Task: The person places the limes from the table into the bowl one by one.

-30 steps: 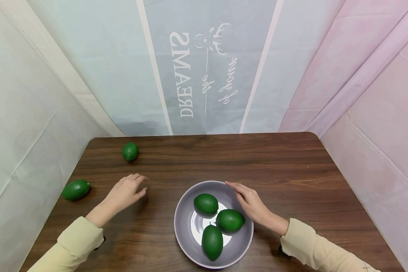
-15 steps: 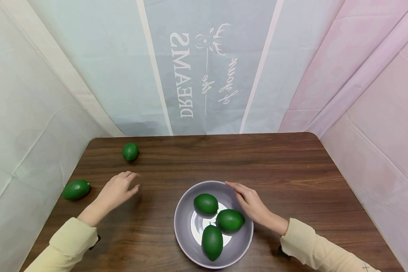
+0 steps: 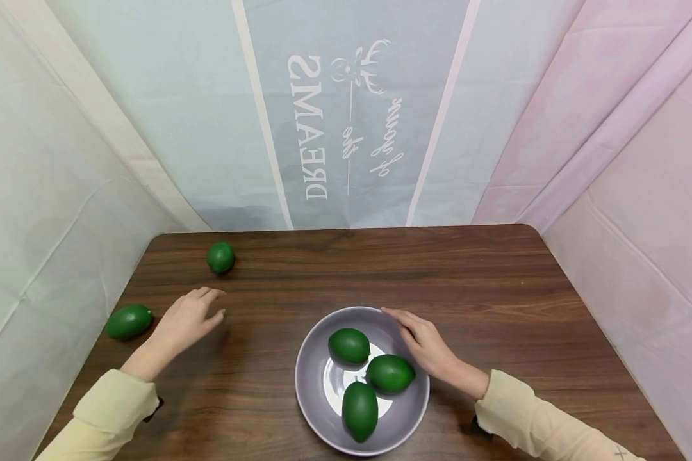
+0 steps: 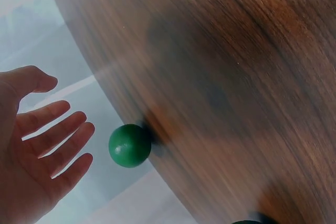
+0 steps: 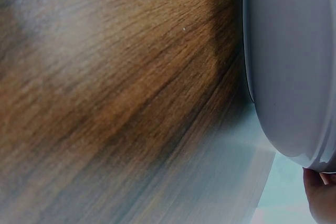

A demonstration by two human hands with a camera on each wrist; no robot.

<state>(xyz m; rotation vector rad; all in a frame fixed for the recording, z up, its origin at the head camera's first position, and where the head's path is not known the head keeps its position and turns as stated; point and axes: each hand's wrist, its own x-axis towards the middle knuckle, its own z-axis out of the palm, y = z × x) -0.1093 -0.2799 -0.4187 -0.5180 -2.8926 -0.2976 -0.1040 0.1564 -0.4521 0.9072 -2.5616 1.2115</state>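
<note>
Three glossy green oval fruits (image 3: 390,374) lie in a round purple-grey bowl (image 3: 314,390) with a shiny inner surface, set toward the near side of a dark brown wood-grained table (image 3: 467,275), about midway between its left and right edges. They sit close together; whether they touch one another is hard to tell. On the bowl's far right side is the right hand (image 3: 428,346), its grip on the rim, fingers along the outside and thumb over the inside; how firmly it presses cannot be told.

A fourth green oval fruit (image 3: 129,321) lies on its side at the table's left edge. One round-looking green fruit (image 3: 221,257) rests near the far left corner, just in from the far edge. Between these two and the bowl, the left hand (image 3: 181,323) hangs over the table, its grip free, with the fingers loosely spread and apart from both fruits.

Both forearms wear pale yellow sleeves (image 3: 115,410) with turned-back cuffs. Beyond the far edge hangs a pale blue-grey cloth (image 3: 254,128) printed with white lettering and a deer's head.
</note>
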